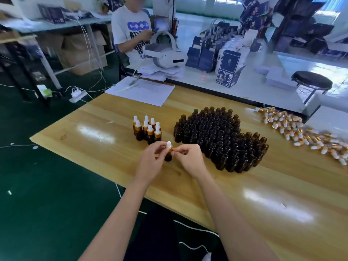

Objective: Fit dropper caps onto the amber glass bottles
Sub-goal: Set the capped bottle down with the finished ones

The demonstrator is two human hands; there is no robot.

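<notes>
An amber glass bottle stands on the wooden table between my hands, with a white-bulb, gold-collar dropper cap on its neck. My left hand pinches the bottle from the left. My right hand pinches the gold collar of the cap from the right. Behind them stand several capped bottles. A large block of uncapped amber bottles fills the table's middle. Loose dropper caps lie piled at the far right.
Papers with a pen lie at the table's far edge. Beyond, a person sits at another table holding a white headset near dark boxes. A black stool stands at the right. Green floor with cables lies left.
</notes>
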